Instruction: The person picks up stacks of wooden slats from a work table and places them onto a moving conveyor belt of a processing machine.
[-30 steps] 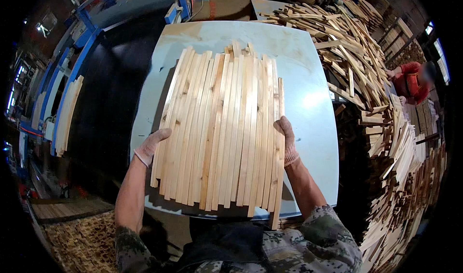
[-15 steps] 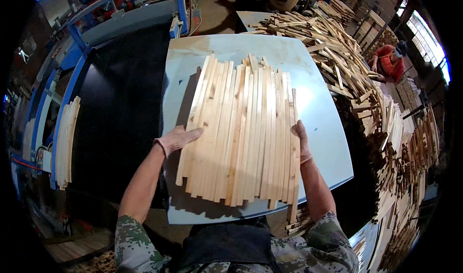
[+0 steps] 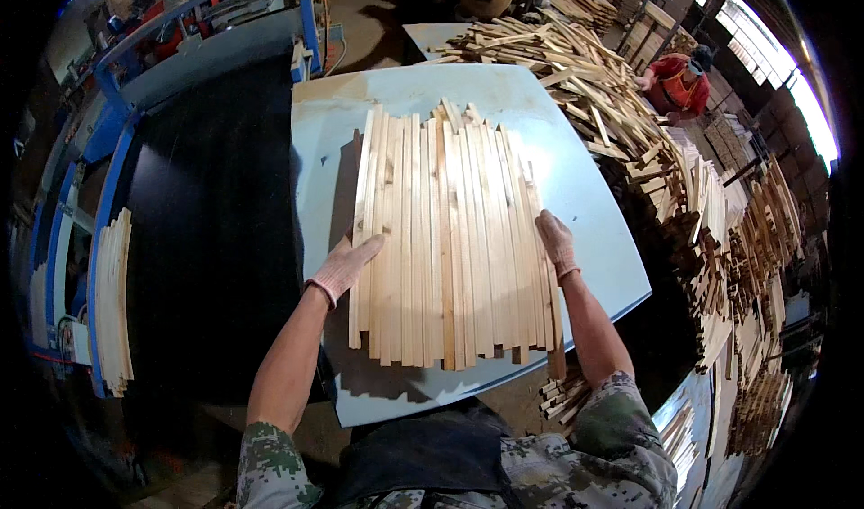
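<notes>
Several long pale wooden slats [image 3: 450,239] lie side by side as one flat batch on a light blue table top [image 3: 585,185]. My left hand [image 3: 349,264], in a pinkish work glove, rests flat on the batch's left edge. My right hand [image 3: 556,242], gloved too, presses against the batch's right edge. Both hands bracket the slats between them. The slats' near ends are uneven and reach close to the table's front edge.
A big heap of loose slats [image 3: 612,95] rises right of the table, and stacks [image 3: 747,239] continue down the right side. A person in red [image 3: 679,81] works at the back right. A black conveyor belt [image 3: 207,212] in a blue frame runs on the left, with slats [image 3: 115,302] beside it.
The view has swung, so table and slats now sit more upright in the picture. My left hand has slid from the batch's edge onto its top. The right hand stays on the right edge.
</notes>
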### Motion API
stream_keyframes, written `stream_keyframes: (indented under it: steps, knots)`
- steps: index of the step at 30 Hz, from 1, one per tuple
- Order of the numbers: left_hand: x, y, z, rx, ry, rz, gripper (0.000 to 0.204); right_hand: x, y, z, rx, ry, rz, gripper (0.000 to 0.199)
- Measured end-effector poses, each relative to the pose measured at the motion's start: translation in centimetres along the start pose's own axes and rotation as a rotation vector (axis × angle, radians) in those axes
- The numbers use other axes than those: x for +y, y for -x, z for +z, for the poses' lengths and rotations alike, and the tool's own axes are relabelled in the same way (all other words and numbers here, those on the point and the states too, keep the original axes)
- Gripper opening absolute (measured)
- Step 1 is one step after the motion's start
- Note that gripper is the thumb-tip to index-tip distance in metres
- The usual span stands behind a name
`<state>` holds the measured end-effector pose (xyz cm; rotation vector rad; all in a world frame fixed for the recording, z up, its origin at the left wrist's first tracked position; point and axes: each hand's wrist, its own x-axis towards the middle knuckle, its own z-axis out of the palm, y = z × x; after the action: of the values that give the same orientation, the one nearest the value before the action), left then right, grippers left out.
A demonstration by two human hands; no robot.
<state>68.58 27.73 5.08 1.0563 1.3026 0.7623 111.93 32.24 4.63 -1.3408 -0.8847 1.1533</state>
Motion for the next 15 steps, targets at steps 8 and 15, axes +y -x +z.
stream_keyframes:
  steps: [8, 15]
  knots:
    - [3.8, 0.7, 1.0, -0.038, -0.036, -0.145, 0.072, -4.2, 2.7, -2.0, -0.094, 0.452, 0.115, 0.074]
    - [6.3, 1.9, 2.2, -0.044, -0.181, -0.027, 0.056, -5.4, 2.9, -0.7, -0.228, 0.646, 0.15, 0.072]
